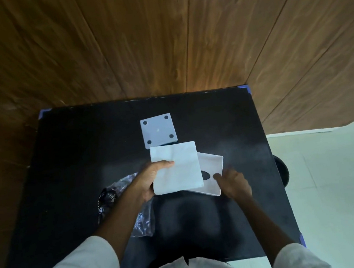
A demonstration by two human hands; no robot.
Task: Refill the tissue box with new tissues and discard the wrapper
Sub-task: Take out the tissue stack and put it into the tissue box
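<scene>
- left hand [153, 182] has the tissue stack [176, 167] pinched, thumb on top, held over the black table [75, 169]
- right hand [234, 182] loosely open, fingertips touching the box shell [213, 169] with the oval slot
- box base [158, 130] lies behind, feet up
- wrapper [121, 199] crumpled under the left forearm

indoor room, maybe home/office: wood-panel wall [158, 35], black table [64, 171], tiled floor [335, 180]
</scene>
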